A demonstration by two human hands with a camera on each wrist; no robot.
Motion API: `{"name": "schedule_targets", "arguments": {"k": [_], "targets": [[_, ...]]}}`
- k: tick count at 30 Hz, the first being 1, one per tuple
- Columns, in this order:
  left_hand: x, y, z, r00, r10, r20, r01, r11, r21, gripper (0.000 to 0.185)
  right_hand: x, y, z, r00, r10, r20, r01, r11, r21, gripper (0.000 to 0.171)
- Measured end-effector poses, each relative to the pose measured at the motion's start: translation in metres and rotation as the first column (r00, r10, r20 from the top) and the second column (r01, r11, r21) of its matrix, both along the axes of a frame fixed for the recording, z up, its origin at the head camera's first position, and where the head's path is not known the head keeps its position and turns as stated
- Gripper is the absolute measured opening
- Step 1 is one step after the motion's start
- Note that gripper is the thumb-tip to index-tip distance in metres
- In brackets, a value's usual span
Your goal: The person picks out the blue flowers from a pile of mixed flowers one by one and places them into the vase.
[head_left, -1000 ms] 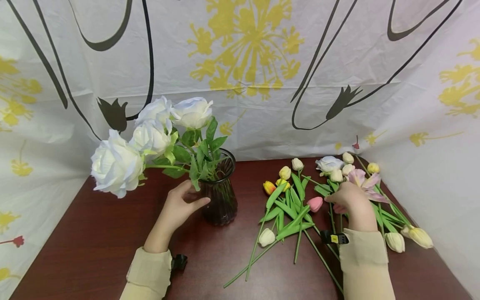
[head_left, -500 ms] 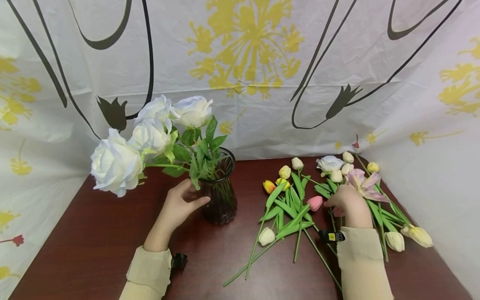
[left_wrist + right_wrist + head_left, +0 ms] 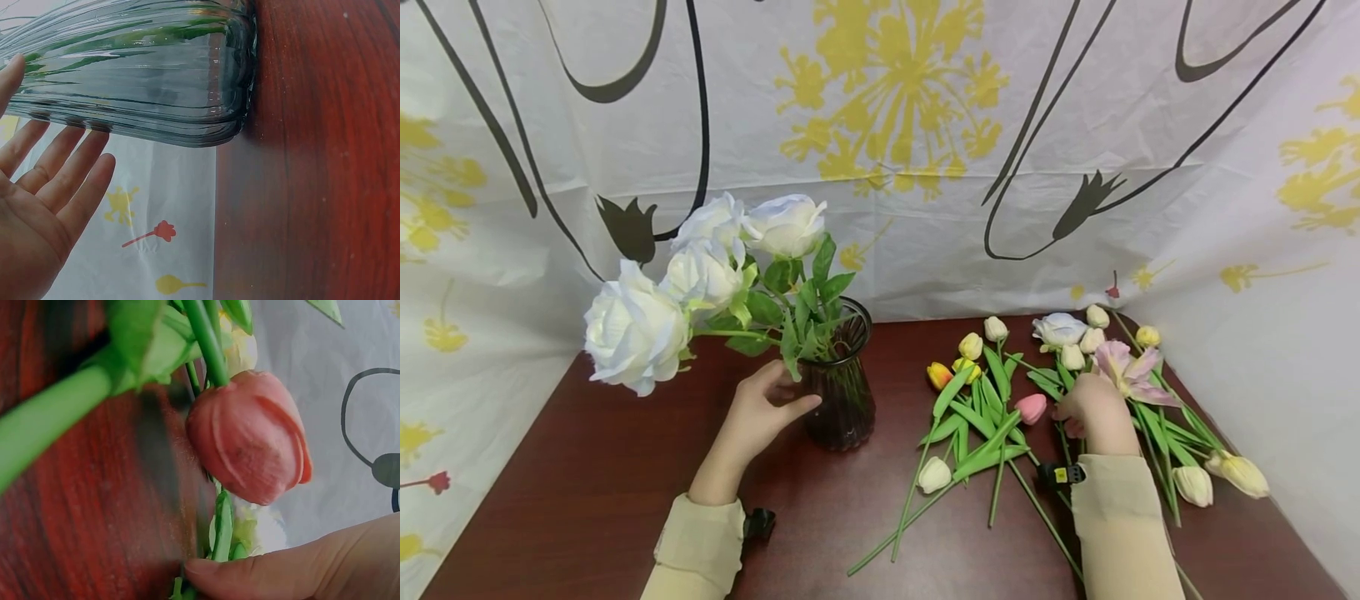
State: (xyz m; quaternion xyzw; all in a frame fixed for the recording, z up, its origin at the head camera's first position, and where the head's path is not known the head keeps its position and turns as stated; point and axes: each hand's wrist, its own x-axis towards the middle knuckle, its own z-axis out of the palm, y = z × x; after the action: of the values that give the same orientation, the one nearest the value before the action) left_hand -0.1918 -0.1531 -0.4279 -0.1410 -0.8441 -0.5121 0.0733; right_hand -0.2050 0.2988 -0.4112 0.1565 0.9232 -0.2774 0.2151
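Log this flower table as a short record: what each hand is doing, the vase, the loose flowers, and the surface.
left hand: left hand rests open against the side of the vase, fingers straight
right hand: right hand lies among the loose stems beside the pink tulip; its grip on any stem cannot be made out
vase: dark ribbed glass vase, upright, holding white roses
loose flowers: tulips lying flat, white, yellow, orange and pink
surface: dark red wooden table

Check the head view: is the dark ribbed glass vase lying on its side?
No, the dark ribbed glass vase stands upright on the wooden table, holding white roses.
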Motion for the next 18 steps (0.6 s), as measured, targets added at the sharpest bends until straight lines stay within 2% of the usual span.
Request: {"name": "schedule_targets", "arguments": {"k": [10, 14, 18], "targets": [[0.0007, 0.0, -0.0001, 1.0, 0.001, -0.002, -0.001, 1.0, -0.005, 0.03, -0.0005, 0.0025, -0.0027, 1.0, -0.028, -0.011, 0.027, 0.998, -0.05, 0.013], [0.0003, -0.0003, -0.0006, 1.0, -0.001, -0.006, 0.001, 1.0, -0.005, 0.03, 0.0007, 0.0016, -0.0028, 0.999, -0.019, -0.029, 0.018, 0.999, -0.033, 0.013], [-0.0001, -0.0003, -0.0013, 1.0, -0.002, -0.008, 0.002, 1.0, 0.0, 0.03, 0.002, 0.0016, -0.0035, 0.998, 0.018, -0.056, -0.016, 1.0, 0.024, 0.016]]}}
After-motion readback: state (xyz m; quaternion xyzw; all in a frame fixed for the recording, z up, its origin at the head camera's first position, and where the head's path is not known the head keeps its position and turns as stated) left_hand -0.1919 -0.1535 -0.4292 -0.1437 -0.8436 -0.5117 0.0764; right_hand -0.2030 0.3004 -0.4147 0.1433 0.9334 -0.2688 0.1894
